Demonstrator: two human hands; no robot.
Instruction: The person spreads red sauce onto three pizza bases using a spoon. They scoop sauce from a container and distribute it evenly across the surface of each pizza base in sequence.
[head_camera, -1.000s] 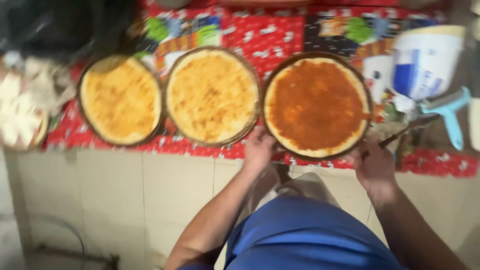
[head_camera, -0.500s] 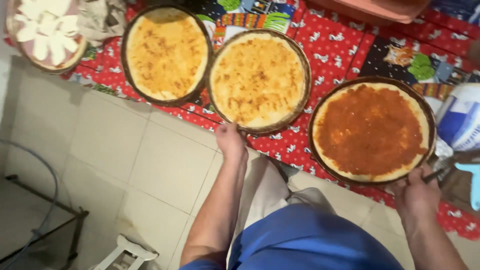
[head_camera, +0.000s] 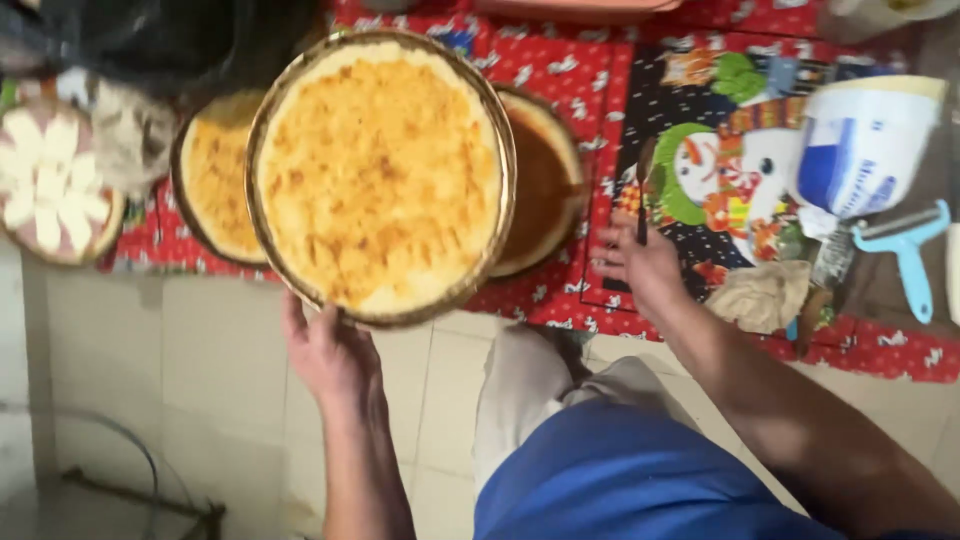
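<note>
My left hand (head_camera: 330, 355) grips the near rim of a round metal pan (head_camera: 470, 285) from below. The pan holds a golden baked crust (head_camera: 380, 175) and is raised off the table, close to the camera. It partly hides a second golden-crust pan (head_camera: 212, 190) on its left and a pan spread with red-brown sauce (head_camera: 540, 185) on its right. My right hand (head_camera: 645, 268) rests on the snowman-print cloth (head_camera: 700, 170), with a thin dark utensil (head_camera: 642, 200) sticking up from its fingers.
A plate of white slices (head_camera: 45, 190) sits far left, with a black bag (head_camera: 150, 40) behind it. At right are a white tub with a blue label (head_camera: 860, 150), a light blue scraper (head_camera: 905, 250) and crumpled paper (head_camera: 765, 295). Tiled floor lies below the red tablecloth (head_camera: 900, 345).
My left hand has lifted the middle golden-crust pan off the table toward the camera. My right hand left the sauce pan's rim and now sits on the snowman cloth.
</note>
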